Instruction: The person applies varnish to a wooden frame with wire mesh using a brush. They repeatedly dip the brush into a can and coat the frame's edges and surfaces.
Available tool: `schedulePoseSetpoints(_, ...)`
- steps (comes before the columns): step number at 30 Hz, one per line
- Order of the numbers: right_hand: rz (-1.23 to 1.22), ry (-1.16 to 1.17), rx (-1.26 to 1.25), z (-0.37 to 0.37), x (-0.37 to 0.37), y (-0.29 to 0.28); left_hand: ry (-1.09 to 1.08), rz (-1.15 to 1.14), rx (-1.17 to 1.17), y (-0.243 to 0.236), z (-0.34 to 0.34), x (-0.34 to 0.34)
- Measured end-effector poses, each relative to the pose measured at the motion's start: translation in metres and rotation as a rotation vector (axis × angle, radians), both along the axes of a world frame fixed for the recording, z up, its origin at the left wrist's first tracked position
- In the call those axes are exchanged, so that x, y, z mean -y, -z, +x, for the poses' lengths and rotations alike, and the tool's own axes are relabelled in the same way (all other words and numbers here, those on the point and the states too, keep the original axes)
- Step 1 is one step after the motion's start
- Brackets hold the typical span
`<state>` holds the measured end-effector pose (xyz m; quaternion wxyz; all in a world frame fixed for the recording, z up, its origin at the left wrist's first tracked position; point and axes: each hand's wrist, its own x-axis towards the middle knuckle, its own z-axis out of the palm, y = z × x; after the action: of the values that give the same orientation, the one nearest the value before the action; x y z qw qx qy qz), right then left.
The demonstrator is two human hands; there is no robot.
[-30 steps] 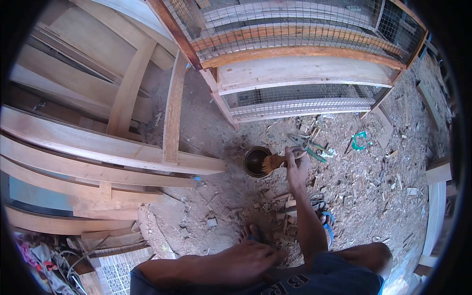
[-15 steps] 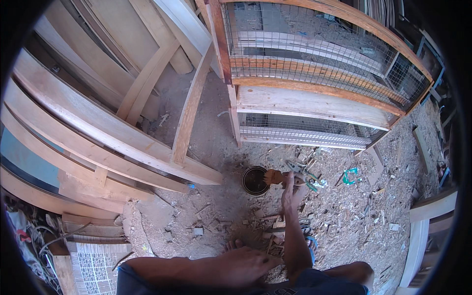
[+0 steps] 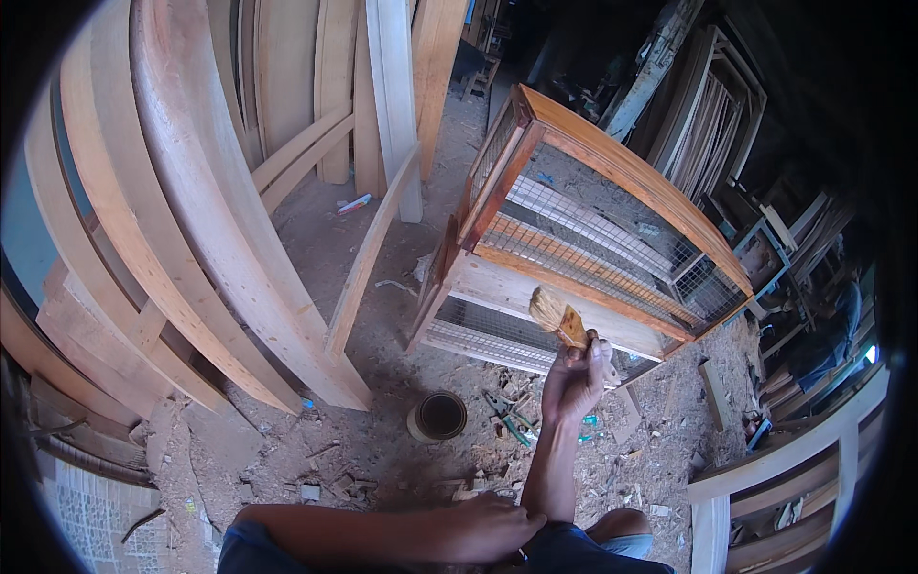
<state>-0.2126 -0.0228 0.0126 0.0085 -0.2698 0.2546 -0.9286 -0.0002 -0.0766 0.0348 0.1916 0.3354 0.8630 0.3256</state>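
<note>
My right hand [image 3: 579,368] is closed around the handle of a paintbrush [image 3: 572,328], its pale bristles pointing up and to the left. In view, the bristles overlap the bare pale board [image 3: 507,284] of a wooden cabinet [image 3: 612,160] with wire-mesh panels; whether they touch it I cannot tell. The cabinet's upper frame is stained orange-brown, its lower part pale. Left of my right forearm, a round open can [image 3: 437,418] with dark contents stands on the floor. My left hand [image 3: 497,526] rests over my lap beside my right elbow, its fingers mostly hidden.
Pliers [image 3: 507,416] with green handles lie right of the can among wood scraps. Long pale boards [image 3: 229,220] stretch along the left side. A pale wooden frame [image 3: 794,450] stands at the right. Stacked wood strips [image 3: 703,134] stand behind the cabinet.
My right hand has lifted the paintbrush from the can's rim up in front of the cabinet. The view has shifted, showing more of the cabinet and background. My left hand stays over my lap.
</note>
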Motion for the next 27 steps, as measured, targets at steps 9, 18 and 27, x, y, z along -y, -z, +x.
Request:
schedulePoseSetpoints(9,0.738,1.088,-1.403,0.001,0.086,-0.159,-0.144,0.360,-0.490,0.046,0.014,-0.032)
schedulePoseSetpoints(18,1.072,1.274,-1.839,0.016,0.149,-0.214,-0.020,0.359,-0.247,0.004,0.007,-0.067)
schedulePoseSetpoints(27,1.423,1.021,-2.279,0.016,0.170,-0.112,0.006,0.435,-0.268,0.006,0.011,-0.064)
